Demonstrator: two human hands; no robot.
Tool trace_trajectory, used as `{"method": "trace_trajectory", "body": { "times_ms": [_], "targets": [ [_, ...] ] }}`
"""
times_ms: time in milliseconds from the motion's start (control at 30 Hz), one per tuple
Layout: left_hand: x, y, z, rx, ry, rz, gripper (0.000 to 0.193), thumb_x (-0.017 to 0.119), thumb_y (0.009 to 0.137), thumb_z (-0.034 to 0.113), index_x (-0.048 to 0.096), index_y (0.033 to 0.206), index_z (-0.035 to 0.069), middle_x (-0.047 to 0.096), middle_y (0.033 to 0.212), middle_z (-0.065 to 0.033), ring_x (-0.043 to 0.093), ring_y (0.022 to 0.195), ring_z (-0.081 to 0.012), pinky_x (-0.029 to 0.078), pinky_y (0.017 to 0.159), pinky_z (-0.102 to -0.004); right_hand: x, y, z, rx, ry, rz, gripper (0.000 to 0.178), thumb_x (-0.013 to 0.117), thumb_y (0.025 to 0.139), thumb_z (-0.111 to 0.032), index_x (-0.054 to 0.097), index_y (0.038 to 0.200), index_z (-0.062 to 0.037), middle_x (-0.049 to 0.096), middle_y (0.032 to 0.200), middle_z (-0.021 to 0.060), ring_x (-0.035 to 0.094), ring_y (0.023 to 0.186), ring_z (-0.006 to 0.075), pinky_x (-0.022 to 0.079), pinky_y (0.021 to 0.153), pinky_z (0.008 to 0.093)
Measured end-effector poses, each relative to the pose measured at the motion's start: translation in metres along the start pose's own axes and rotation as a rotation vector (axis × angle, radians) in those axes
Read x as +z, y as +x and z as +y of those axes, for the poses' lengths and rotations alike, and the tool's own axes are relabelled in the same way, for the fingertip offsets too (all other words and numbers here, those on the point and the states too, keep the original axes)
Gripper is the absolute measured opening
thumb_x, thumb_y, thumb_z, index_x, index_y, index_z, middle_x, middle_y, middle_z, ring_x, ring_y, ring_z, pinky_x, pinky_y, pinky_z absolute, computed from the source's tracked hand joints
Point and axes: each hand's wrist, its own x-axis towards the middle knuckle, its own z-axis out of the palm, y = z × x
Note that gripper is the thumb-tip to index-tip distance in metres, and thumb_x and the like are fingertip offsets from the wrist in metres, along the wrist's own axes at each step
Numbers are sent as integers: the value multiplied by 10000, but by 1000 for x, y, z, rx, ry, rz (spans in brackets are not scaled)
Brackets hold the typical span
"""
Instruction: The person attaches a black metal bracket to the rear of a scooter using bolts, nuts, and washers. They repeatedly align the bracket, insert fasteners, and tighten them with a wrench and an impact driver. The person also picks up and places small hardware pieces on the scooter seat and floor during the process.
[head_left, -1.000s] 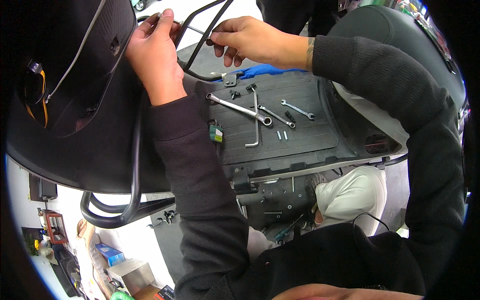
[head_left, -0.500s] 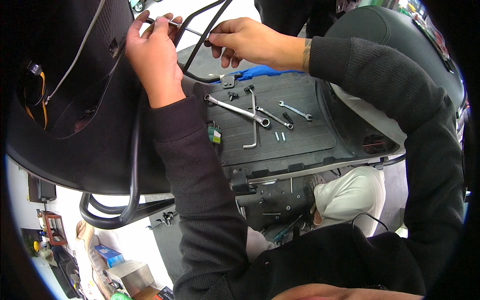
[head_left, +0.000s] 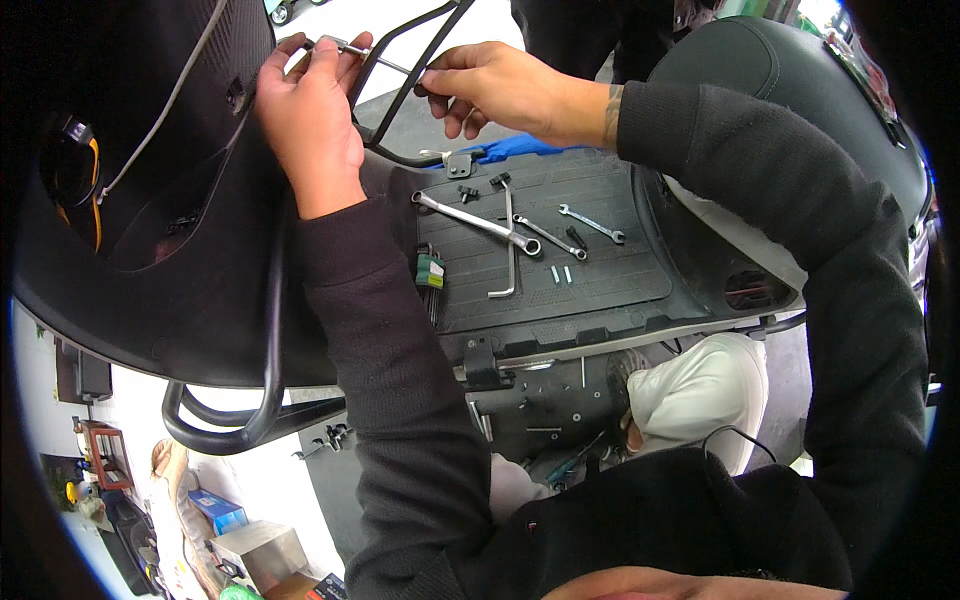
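Note:
My left hand (head_left: 312, 125) is raised at the upper left, its fingers closed around one end of a thin silver metal rod (head_left: 392, 65). From there the rod crosses the bent black tube frame (head_left: 366, 100). On the frame's other side, my right hand (head_left: 505, 88) pinches near the rod's right end between thumb and forefinger. The fingers partly hide both ends, so I cannot tell the rod's exact kind. Below the hands, the scooter's ribbed floorboard (head_left: 620, 275) bears a large ring wrench (head_left: 475, 223), smaller wrenches (head_left: 592, 224) and an L-shaped bar (head_left: 511, 262).
A green-holdered hex key set (head_left: 430, 270) lies by my left sleeve. The scooter's black seat (head_left: 720, 65) rises at right. Loose bolts and washers are scattered over the dark mat (head_left: 560, 405) below. Another person's dark-clothed legs (head_left: 575, 35) stand beyond, and boxes (head_left: 262, 553) are at lower left.
Both hands keep their hold on the rod, with only slight finger movement. The whole view has shifted a little.

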Motion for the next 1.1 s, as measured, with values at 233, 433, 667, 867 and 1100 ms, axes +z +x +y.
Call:
{"method": "trace_trajectory", "body": {
  "times_ms": [233,433,667,867,1100],
  "targets": [
    [5,0,3,-71,-7,76,421,703,953,-41,455,1291,-86,665,1109,-245,757,908,-307,636,838,-367,6,2,10,-10,116,47,332,531,1108,-269,638,1199,32,658,911,49,677,788,135,544,697,282],
    [-4,5,7,-168,-68,37,216,677,965,-54,546,1137,-66,681,1045,-201,744,956,-299,622,892,-372,38,7,35,-283,212,276,339,514,1105,-275,627,1095,45,654,812,67,682,694,142,543,638,301],
    [-9,6,17,-247,-53,-79,132,600,1028,17,592,1147,-40,679,1066,-169,715,1010,-302,599,941,-396,57,18,52,-363,331,392,359,467,1135,-321,598,1034,-2,604,791,17,617,704,98,521,658,282],
    [-3,6,20,-274,57,1,153,694,1006,80,627,1115,-5,694,999,-110,694,954,-236,589,913,-358,82,31,59,-369,529,494,404,483,1119,-329,577,953,27,610,683,132,653,629,218,500,604,383],
    [-10,15,22,-336,150,30,137,730,989,86,666,1082,9,701,990,-80,670,938,-195,573,915,-332,96,34,56,-501,440,716,398,489,1129,-335,550,937,7,556,661,112,532,606,201,453,595,371]
  ]
}}
